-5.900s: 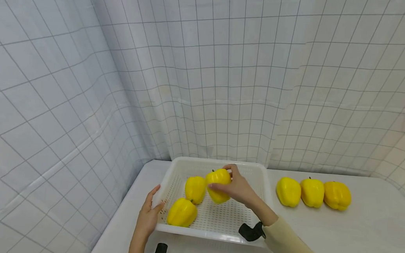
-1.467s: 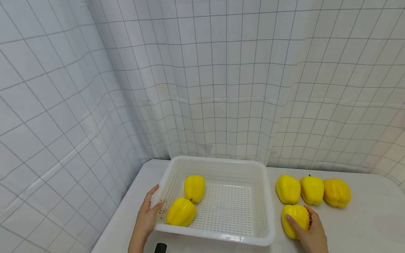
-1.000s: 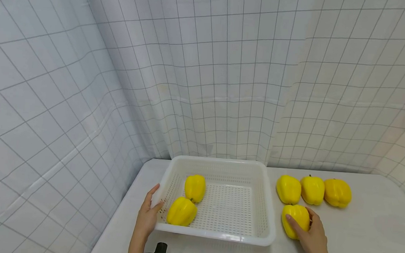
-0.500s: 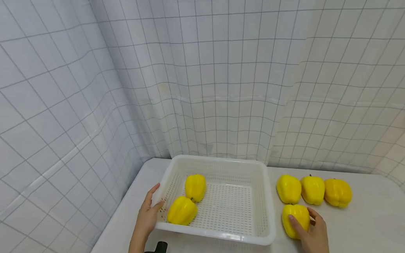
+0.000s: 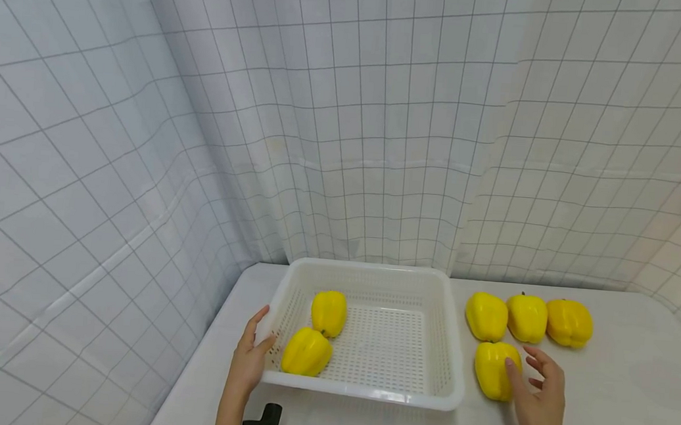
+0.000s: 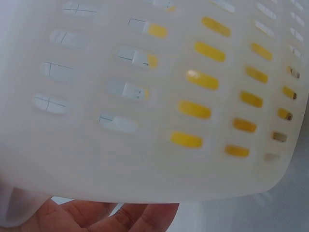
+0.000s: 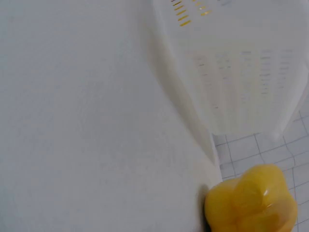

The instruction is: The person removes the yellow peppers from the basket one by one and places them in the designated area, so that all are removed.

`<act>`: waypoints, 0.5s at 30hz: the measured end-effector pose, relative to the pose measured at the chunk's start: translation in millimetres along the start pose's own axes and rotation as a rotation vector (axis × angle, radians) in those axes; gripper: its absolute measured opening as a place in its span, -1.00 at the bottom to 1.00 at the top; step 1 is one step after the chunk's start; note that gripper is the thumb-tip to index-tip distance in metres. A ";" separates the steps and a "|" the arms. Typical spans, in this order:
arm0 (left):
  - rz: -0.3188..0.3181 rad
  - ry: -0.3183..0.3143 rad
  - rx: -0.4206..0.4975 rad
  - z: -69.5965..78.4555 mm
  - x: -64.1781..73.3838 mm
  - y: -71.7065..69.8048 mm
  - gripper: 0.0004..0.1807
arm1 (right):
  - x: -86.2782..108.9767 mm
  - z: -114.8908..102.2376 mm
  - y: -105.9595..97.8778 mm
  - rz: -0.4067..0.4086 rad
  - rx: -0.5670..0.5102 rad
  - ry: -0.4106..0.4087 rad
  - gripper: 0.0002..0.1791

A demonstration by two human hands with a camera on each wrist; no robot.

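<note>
At the left end of the white perforated basket [image 5: 363, 396], my left hand [image 5: 249, 361] holds the rim, thumb on the inner side. The left wrist view has fingers [image 6: 149, 217] below the basket's slotted wall [image 6: 120, 164]. Two yellow bell peppers lie inside, one farther back [image 5: 329, 314] and one at the front left corner [image 5: 307, 353]. Right of the basket, another yellow bell pepper [image 5: 489, 371] sits on the table. Beside it is my right hand [image 5: 540, 404], fingers loosely spread and drawn off its right side, thumb overlapping it in the head view.
Behind that pepper, three more stand in a row: a yellow one [image 5: 486, 317], another with its stem up [image 5: 527, 318], and a deeper-yellow one [image 5: 570, 323]. The white table [image 5: 630, 391] ends at a white grid-patterned curtain [image 5: 381, 143] behind and at the left.
My right hand has carried a bell pepper out of the basket, set it before the row at the right, and just loosened off it rightward. My left hand stays on the basket.
</note>
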State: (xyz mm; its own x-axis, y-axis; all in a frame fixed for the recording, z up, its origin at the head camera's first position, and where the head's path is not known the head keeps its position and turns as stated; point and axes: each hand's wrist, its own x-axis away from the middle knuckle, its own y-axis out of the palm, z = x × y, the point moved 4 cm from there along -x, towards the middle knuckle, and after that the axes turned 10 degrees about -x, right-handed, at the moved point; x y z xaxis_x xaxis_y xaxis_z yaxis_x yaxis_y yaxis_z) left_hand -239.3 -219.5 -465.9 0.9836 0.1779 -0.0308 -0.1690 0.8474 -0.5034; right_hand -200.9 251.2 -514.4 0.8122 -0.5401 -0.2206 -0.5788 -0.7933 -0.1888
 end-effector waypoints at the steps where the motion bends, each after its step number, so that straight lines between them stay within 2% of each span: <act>1: 0.001 -0.001 0.000 0.0 -0.1 0.0 -0.38 | -3.2 8.3 0.5 0.016 -0.001 -0.029 -0.52; 5: 0.000 0.004 -0.001 0.9 0.4 -0.5 -0.38 | -15.1 38.4 2.5 0.058 -0.003 -0.163 -0.55; 10: -0.001 0.009 -0.005 1.1 1.0 -0.5 -0.38 | -10.3 16.6 5.3 0.028 -0.068 -0.282 -0.62; 15: 0.000 0.009 -0.012 0.5 1.0 0.1 -0.38 | -2.9 -15.7 8.7 0.003 -0.144 -0.296 -0.70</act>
State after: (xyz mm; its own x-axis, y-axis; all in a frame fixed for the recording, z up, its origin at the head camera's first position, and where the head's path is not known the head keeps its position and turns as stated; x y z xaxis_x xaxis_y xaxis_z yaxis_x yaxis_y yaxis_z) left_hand -238.4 -219.0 -465.6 0.9842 0.1730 -0.0387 -0.1681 0.8416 -0.5133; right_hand -207.2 241.4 -500.4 0.7419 -0.4539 -0.4935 -0.5476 -0.8349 -0.0554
